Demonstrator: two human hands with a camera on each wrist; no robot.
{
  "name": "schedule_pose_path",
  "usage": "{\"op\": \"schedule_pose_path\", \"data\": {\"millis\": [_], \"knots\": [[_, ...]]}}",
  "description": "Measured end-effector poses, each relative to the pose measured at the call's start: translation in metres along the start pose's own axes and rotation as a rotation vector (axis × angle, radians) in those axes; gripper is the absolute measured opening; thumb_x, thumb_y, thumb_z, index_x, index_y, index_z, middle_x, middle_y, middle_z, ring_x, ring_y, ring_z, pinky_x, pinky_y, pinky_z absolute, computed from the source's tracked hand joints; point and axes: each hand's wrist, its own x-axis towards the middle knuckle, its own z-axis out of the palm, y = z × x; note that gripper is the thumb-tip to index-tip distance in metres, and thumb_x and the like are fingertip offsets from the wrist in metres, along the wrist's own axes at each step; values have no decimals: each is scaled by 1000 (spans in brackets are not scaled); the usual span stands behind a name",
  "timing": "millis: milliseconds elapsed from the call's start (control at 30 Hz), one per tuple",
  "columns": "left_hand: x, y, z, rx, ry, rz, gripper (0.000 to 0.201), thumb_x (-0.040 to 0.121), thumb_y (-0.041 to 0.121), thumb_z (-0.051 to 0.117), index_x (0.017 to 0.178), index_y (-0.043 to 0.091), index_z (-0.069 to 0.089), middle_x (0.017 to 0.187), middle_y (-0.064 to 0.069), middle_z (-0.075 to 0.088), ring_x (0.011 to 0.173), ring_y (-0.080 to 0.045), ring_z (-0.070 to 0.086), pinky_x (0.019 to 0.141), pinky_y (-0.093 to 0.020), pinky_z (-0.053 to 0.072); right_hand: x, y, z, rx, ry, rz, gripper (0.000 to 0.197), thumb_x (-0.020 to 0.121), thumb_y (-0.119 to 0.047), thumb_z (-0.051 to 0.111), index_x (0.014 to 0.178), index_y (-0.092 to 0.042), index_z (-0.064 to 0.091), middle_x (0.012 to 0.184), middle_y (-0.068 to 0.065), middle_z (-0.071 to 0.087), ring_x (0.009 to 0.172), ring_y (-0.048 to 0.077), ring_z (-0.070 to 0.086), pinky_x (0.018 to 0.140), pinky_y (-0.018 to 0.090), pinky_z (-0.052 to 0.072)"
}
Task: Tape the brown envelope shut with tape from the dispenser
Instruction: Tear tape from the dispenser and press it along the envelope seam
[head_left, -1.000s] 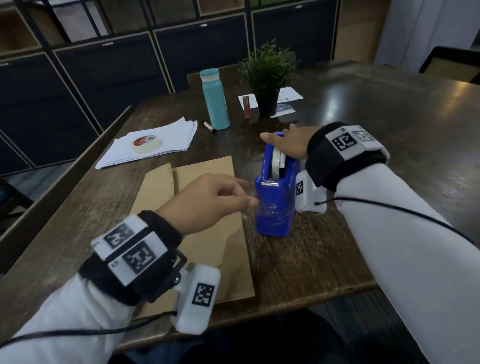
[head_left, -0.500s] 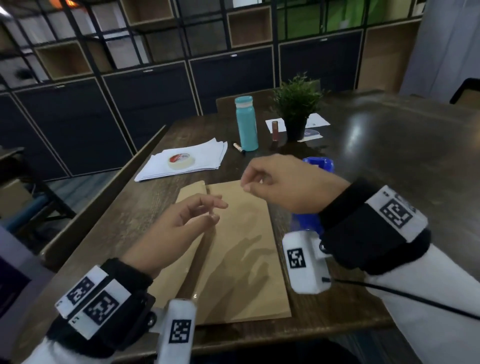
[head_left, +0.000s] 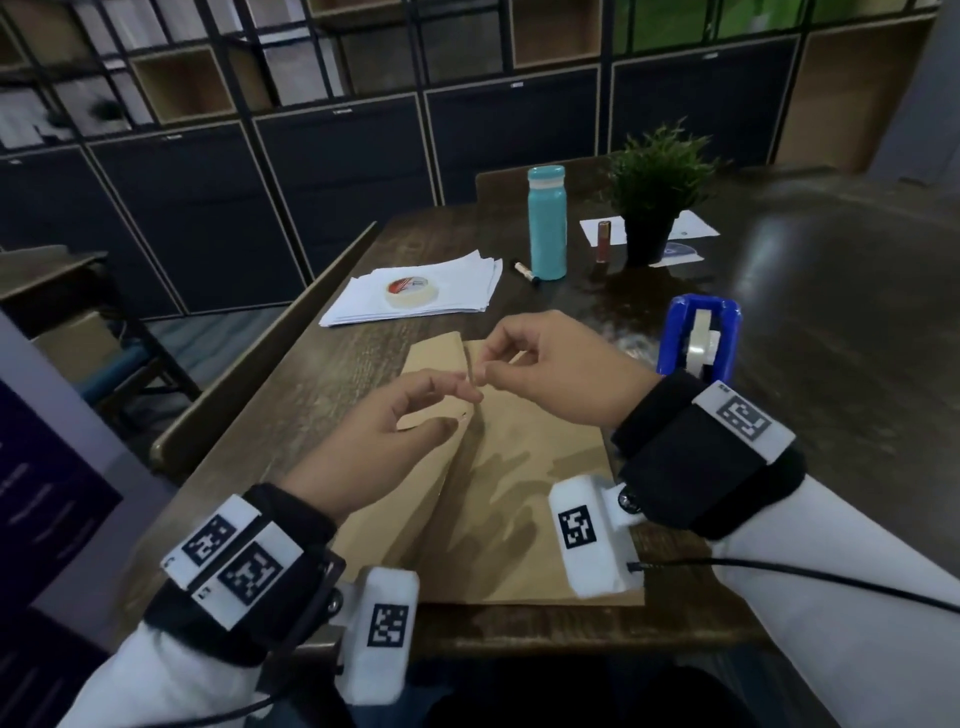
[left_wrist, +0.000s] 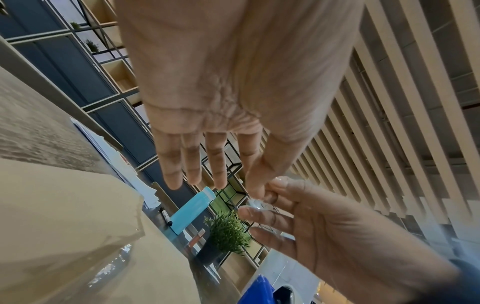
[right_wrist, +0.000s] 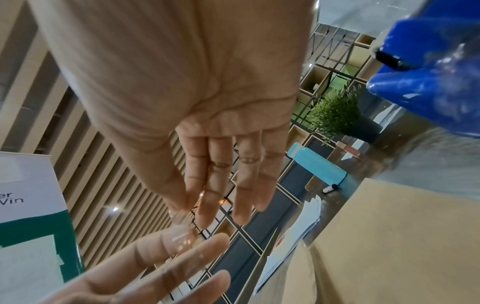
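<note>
I see the brown envelope (head_left: 498, 499) flat on the worktop (head_left: 831, 415) at its near edge. Above it, left hand (head_left: 384, 441) and right hand (head_left: 550, 374) each pinch one end of a clear tape strip (left_wrist: 255, 202). The blue dispenser (head_left: 698, 340) stands beyond, right of the envelope.

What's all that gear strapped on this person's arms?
Both arms wear white sleeves. Each wrist has a black band bearing white tags printed with black square codes, plus a white box, also coded, beside it. Thin black cables trail from the boxes.
</note>
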Motion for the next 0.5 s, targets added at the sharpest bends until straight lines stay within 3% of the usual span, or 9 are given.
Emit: {"op": "schedule_pose_path", "data": {"millis": [133,200,300,400,500], "knots": [[-4,-2,-3,-3,21,-8,25,80,27,56,101,37,66,124,24,61,127,-1,47,112,-38,36,0,-4,4,-14,-21,-19,7,90,-21,61,83,-20,64,67,-15,55,52,-17,50,49,1,36],[-6,-4,-5,-3,20,-21,25,80,27,56,101,38,65,123,23,61,127,-1,47,111,-38,36,-2,-5,7,-29,-24,-26,8,92,-23,60,85,-21,63,67,-15,55,59,-12,54,51,5,36],[-7,-8,-9,11,28,-34,23,91,18,59,106,35,65,120,22,62,124,0,49,109,-37,38,-3,-7,13,-61,-5,-37,9,93,-27,57,87,-23,62,88,-11,64,82,5,60,63,16,42],[-9,-13,-13,21,64,-75,27,93,16,57,111,35,63,118,21,63,119,1,52,105,-35,41,-3,-8,19,-78,28,-61,7,94,-27,56,88,-25,58,93,-10,64,84,6,60,59,9,41],[-12,-23,-19,64,49,-114,28,93,18,57,116,35,56,120,13,63,113,-5,58,102,-39,45,0,-9,23,-3,108,-83,7,94,-25,57,88,-23,58,90,-8,64,82,7,60,64,12,44]]}}
